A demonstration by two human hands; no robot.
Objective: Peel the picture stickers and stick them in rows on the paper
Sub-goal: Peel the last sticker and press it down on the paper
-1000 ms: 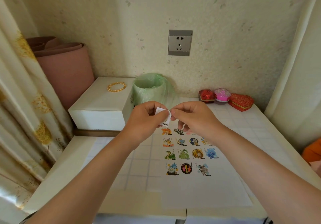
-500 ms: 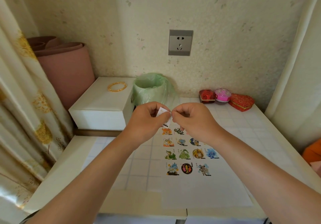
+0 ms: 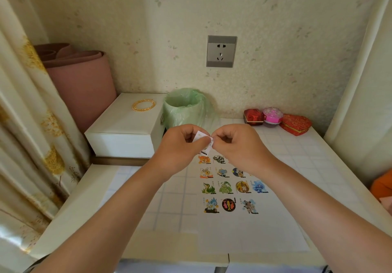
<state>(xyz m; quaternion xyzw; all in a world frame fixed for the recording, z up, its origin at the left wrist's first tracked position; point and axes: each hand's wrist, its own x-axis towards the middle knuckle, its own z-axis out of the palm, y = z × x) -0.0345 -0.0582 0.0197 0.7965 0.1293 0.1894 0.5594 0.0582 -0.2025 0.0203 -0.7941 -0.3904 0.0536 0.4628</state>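
The left hand (image 3: 180, 145) and right hand (image 3: 237, 143) both pinch a small white-backed picture sticker (image 3: 204, 139), raised above the far end of the white paper sheet (image 3: 250, 234); rows of colourful cartoon stickers (image 3: 228, 187) already sit on that sheet, on the tiled white table (image 3: 297, 154).

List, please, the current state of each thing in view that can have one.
left hand, pinching the sticker piece
right hand, pinching the sticker piece too
sticker piece, held above the paper, not yet stuck down
stuck stickers, flat in rows on the paper
lined bin, open at the top
white box, lid closed
wall socket, nothing plugged in
heart tin, closed
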